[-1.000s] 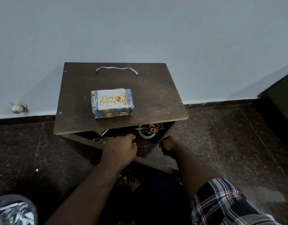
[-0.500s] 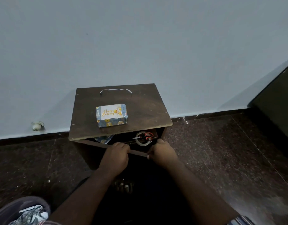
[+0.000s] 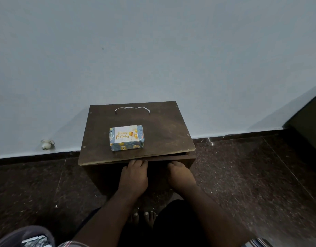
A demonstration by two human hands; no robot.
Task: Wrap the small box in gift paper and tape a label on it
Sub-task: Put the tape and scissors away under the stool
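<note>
My left hand (image 3: 134,177) and my right hand (image 3: 180,175) are both on the front of the drawer (image 3: 171,158), just under the front edge of the table (image 3: 159,125). My left fingers (image 3: 137,164) lie mostly straight and press on the drawer's top edge. My right fingers are hidden behind the back of my hand, so I cannot tell how they lie.

A moment ago the drawer was open. I could see scissors and a tape roll inside it. Now it is pushed almost all the way in. Only a thin strip of it shows on the right side, and the tools are out of sight.

The box (image 3: 126,137) sits on the table, left of the middle and near the front edge. It has blue gift paper all around it. A white "Happy Birthday" label (image 3: 124,135) is stuck on its top. It sits well apart from my hands.

A white cord (image 3: 132,109) lies near the back edge of the table. The table stands on a dark floor (image 3: 251,184) by a pale wall (image 3: 153,50).

I think the job is done. The box is wrapped, the label is on, and I am just putting things away.
</note>
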